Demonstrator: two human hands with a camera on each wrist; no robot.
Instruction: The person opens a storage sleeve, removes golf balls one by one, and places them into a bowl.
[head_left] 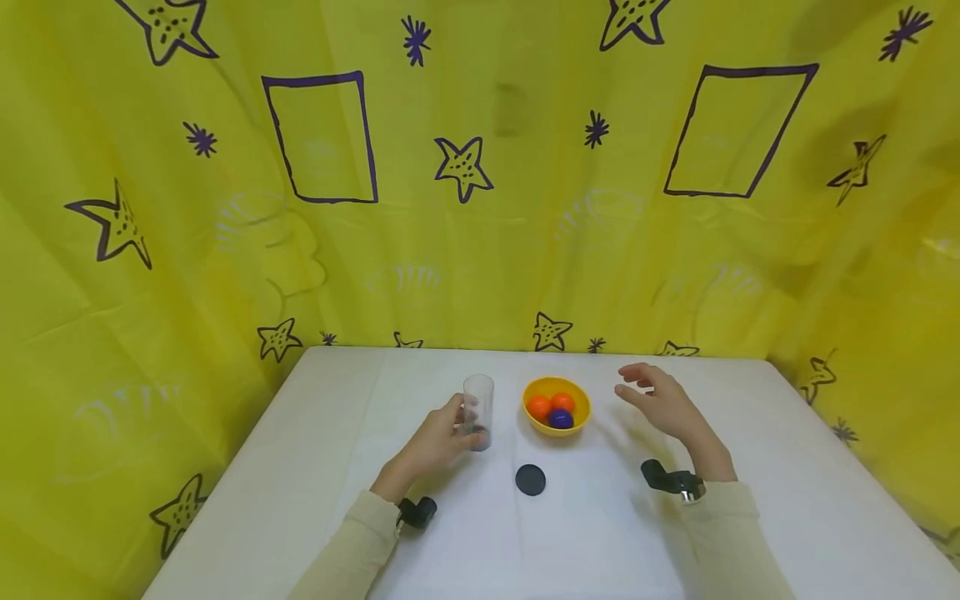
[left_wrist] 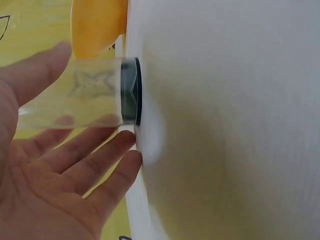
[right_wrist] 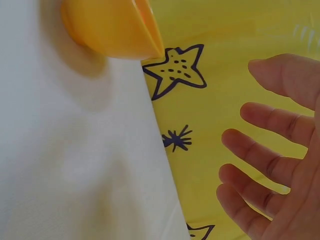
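A clear tube point(head_left: 478, 400) with a dark base stands upright on the table, left of the bowl. My left hand point(head_left: 441, 437) is around it, thumb on the near side and fingers behind. In the left wrist view, the fingers point(left_wrist: 107, 172) are only slightly bent, and some fingertips show through the tube wall. Two orange balls point(head_left: 539, 407) and a purple ball point(head_left: 560, 419) lie in a yellow-orange bowl point(head_left: 583, 414). My right hand point(head_left: 666, 407) is raised to the right of the bowl, fingers loosely bent, apart from it and holding nothing.
A flat black disc point(head_left: 530, 480) lies on the white table point(head_left: 585, 533), nearer than the bowl and between the two arms. Behind the table and along its sides hangs a yellow curtain point(head_left: 517, 250) printed with stars.
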